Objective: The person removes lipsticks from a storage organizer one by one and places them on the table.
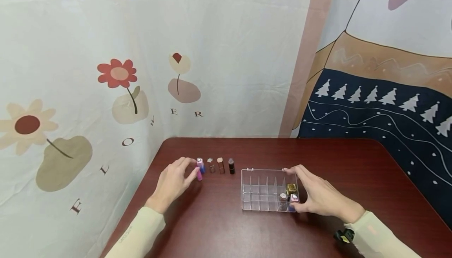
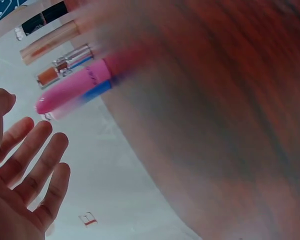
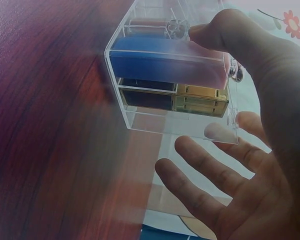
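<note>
My left hand (image 1: 172, 182) reaches to a pink lipstick tube (image 1: 199, 175) standing at the left of the table. In the left wrist view its fingers are spread, with thumb and fingertips just short of the tube's top. Right behind that tube is a pink-and-blue lipstick (image 1: 200, 165). My right hand (image 1: 320, 195) grips a clear divided organizer box (image 1: 259, 198) by its right end, thumb at the front corner and fingers at the back one. Inside its right end stand a gold-topped lipstick (image 1: 291, 189), a clear-capped one (image 1: 283, 201) and another pink-and-blue one (image 3: 165, 62).
To the right of the pink tube, a silver-capped lipstick (image 1: 211, 165), a copper-coloured tube (image 1: 220, 165) and a black tube (image 1: 231, 166) stand in a row. All stand on a dark red wooden table (image 1: 219, 230). Printed cloths (image 1: 229, 54) hang behind its far and left edges.
</note>
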Tool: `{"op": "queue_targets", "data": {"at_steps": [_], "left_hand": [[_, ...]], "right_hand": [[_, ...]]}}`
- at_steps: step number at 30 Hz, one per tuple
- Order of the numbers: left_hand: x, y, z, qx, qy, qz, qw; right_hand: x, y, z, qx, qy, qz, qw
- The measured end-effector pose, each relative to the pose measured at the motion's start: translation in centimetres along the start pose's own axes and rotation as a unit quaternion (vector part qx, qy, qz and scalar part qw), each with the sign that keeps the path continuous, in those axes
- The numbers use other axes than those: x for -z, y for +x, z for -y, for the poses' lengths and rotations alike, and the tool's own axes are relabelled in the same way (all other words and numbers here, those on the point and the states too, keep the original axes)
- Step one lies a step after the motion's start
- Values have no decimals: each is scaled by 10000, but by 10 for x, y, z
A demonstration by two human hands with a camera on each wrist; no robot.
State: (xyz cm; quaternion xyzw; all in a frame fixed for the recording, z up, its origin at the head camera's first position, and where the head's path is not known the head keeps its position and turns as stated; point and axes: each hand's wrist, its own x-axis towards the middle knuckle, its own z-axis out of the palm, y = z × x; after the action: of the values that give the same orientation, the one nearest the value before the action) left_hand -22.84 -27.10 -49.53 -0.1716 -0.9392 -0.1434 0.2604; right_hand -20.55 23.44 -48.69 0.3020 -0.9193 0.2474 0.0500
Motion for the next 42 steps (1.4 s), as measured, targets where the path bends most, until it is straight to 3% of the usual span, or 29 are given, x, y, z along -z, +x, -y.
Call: {"op": "queue_targets", "data": {"at_steps": [7, 15, 24, 35, 42], "left_hand": [[4, 10, -16, -747, -42, -691, 9948], [6, 16, -46, -1240, -161, -819, 9888], [3, 18, -81, -1769, -175, -758, 9811], [-1, 18, -115, -1970, -169, -457, 9792], [-8, 24, -136, -2323, -238, -576, 9706]], "right_hand": [[1, 0, 1, -43, 11, 57, 10000], [3, -1, 0, 17, -77, 124, 9999], [8, -2, -1, 160, -167, 252, 9994], [18, -4, -4, 17, -243, 350, 9991], [22, 1, -3, -86, -251, 505, 9984]]}}
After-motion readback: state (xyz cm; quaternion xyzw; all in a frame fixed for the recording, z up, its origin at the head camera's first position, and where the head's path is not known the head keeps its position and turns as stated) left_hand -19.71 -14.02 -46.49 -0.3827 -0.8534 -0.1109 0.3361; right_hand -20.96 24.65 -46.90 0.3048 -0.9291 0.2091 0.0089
